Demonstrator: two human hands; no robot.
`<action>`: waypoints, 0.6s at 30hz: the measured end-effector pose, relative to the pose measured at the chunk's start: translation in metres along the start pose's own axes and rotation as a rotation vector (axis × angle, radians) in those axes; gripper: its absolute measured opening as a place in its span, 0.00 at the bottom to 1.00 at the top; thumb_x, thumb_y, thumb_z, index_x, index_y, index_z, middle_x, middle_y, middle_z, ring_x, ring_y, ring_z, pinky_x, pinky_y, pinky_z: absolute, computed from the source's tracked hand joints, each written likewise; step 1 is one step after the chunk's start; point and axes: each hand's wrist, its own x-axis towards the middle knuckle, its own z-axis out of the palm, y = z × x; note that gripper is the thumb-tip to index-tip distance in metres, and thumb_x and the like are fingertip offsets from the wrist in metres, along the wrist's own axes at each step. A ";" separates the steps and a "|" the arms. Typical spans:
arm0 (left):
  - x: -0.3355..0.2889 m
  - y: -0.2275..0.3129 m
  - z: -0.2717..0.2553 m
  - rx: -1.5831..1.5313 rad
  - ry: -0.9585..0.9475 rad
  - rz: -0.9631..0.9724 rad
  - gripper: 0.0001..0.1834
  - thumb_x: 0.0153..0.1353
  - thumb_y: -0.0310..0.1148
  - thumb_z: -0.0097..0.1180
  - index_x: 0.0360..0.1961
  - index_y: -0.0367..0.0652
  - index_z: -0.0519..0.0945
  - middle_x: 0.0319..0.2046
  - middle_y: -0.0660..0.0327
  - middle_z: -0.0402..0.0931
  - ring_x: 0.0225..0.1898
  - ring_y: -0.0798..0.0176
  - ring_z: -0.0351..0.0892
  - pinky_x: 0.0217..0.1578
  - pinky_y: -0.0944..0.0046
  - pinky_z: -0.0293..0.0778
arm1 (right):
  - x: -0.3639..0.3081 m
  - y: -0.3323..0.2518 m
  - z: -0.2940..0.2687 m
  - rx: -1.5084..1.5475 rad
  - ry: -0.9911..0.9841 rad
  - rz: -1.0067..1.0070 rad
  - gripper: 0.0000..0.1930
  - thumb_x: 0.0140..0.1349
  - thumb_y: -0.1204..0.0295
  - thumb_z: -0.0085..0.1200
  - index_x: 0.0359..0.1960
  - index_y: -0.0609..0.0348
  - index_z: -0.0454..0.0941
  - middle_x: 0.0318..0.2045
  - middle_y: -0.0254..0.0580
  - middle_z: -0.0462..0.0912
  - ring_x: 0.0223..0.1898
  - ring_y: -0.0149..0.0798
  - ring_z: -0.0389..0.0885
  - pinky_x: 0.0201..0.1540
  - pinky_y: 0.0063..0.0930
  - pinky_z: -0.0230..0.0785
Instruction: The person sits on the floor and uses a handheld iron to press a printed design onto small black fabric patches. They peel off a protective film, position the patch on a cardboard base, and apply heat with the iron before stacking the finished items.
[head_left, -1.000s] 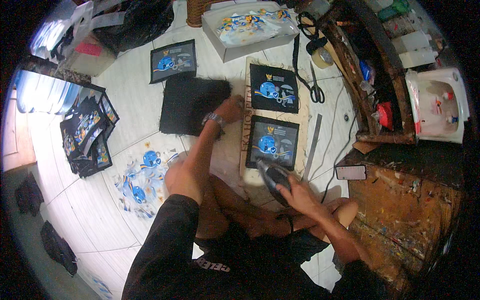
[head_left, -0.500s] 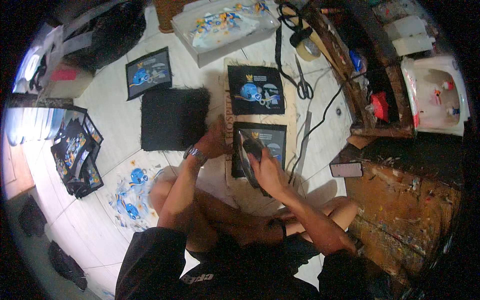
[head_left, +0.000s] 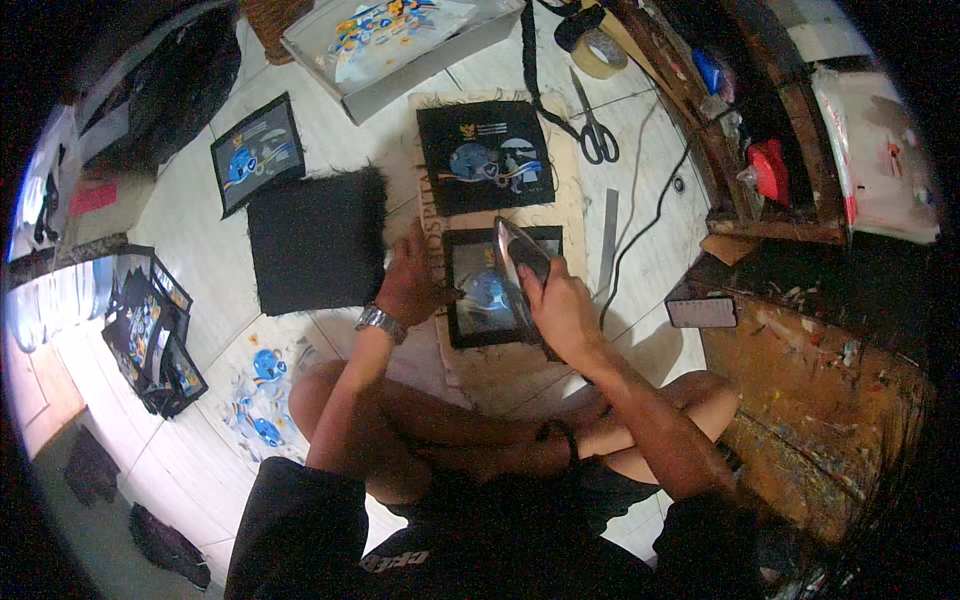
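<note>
My right hand (head_left: pixel 565 315) is closed around the handle of a clothes iron (head_left: pixel 510 255). The iron rests tilted over the right part of a black cloth square (head_left: pixel 462 325), which bears a blue printed picture under a greyish film. At this square's left edge lies my left hand (head_left: pixel 408 275), fingers stretched out, thumb side near the cloth. A second printed black square (head_left: pixel 480 180) lies just beyond, on the same beige pad (head_left: pixel 570 200). Left of my left hand sits a plain black cloth square (head_left: pixel 315 245) with frayed edges, partly over or beside another printed square (head_left: pixel 258 150).
A box (head_left: pixel 365 100) of printed transfers stands at the far side. Scissors (head_left: pixel 597 135), a tape roll (head_left: pixel 600 52), a metal ruler (head_left: pixel 609 235) and a black cord (head_left: pixel 660 190) lie right. A phone (head_left: pixel 700 312) is near the wooden board (head_left: pixel 800 390). Printed squares (head_left: pixel 155 340) are piled left.
The iron has moved from the left part of the printed square toward its right, uncovering the blue picture. My left hand stays by the left edge. The whole view has shifted slightly.
</note>
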 end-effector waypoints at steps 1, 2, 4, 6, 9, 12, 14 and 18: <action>0.001 0.005 -0.003 0.016 0.013 -0.004 0.73 0.43 0.43 0.80 0.74 0.30 0.34 0.67 0.31 0.54 0.63 0.30 0.63 0.63 0.46 0.69 | 0.000 0.006 0.000 0.005 0.039 -0.011 0.25 0.73 0.53 0.49 0.41 0.72 0.71 0.25 0.70 0.81 0.31 0.71 0.82 0.33 0.58 0.75; 0.000 0.004 -0.003 0.010 0.006 -0.022 0.73 0.42 0.43 0.80 0.74 0.29 0.35 0.67 0.31 0.54 0.63 0.30 0.63 0.63 0.46 0.69 | 0.001 0.007 -0.001 0.008 0.079 -0.029 0.25 0.73 0.53 0.49 0.41 0.72 0.72 0.25 0.70 0.81 0.31 0.71 0.82 0.33 0.58 0.75; -0.001 0.001 -0.006 -0.027 -0.033 -0.066 0.74 0.42 0.43 0.81 0.74 0.28 0.35 0.67 0.31 0.53 0.63 0.31 0.62 0.64 0.46 0.68 | 0.002 0.011 -0.006 0.041 0.099 -0.034 0.26 0.73 0.53 0.49 0.41 0.72 0.72 0.25 0.70 0.81 0.31 0.71 0.82 0.33 0.58 0.75; 0.003 0.014 -0.016 -0.079 -0.078 -0.113 0.74 0.41 0.43 0.81 0.73 0.28 0.35 0.67 0.31 0.53 0.64 0.31 0.61 0.65 0.46 0.67 | 0.001 0.020 -0.007 0.002 0.127 -0.004 0.26 0.73 0.52 0.49 0.41 0.72 0.72 0.25 0.70 0.81 0.31 0.70 0.82 0.33 0.58 0.75; 0.000 0.021 -0.023 -0.104 -0.059 -0.137 0.74 0.40 0.43 0.82 0.73 0.27 0.36 0.68 0.31 0.53 0.65 0.32 0.59 0.66 0.46 0.65 | -0.001 0.021 -0.016 -0.037 0.108 0.043 0.27 0.73 0.52 0.47 0.41 0.72 0.72 0.26 0.71 0.81 0.33 0.71 0.83 0.36 0.58 0.76; 0.000 -0.022 0.013 -0.081 -0.053 -0.060 0.74 0.42 0.44 0.81 0.74 0.28 0.35 0.69 0.31 0.53 0.66 0.32 0.58 0.67 0.46 0.63 | -0.001 0.027 -0.018 -0.078 0.101 0.078 0.28 0.72 0.50 0.48 0.48 0.71 0.73 0.27 0.69 0.83 0.32 0.68 0.84 0.34 0.59 0.78; 0.005 -0.035 0.026 -0.122 -0.128 -0.076 0.74 0.42 0.45 0.80 0.74 0.29 0.35 0.69 0.32 0.53 0.67 0.32 0.57 0.68 0.45 0.62 | 0.001 0.034 -0.017 -0.100 0.107 0.091 0.28 0.72 0.49 0.47 0.46 0.71 0.73 0.27 0.70 0.83 0.33 0.69 0.84 0.34 0.59 0.78; 0.011 -0.015 0.029 -0.025 -0.064 -0.142 0.70 0.46 0.48 0.76 0.75 0.31 0.37 0.68 0.33 0.56 0.69 0.32 0.57 0.69 0.42 0.60 | -0.010 0.056 -0.023 -0.115 0.129 0.101 0.30 0.72 0.47 0.45 0.43 0.71 0.73 0.28 0.71 0.82 0.35 0.70 0.84 0.37 0.59 0.77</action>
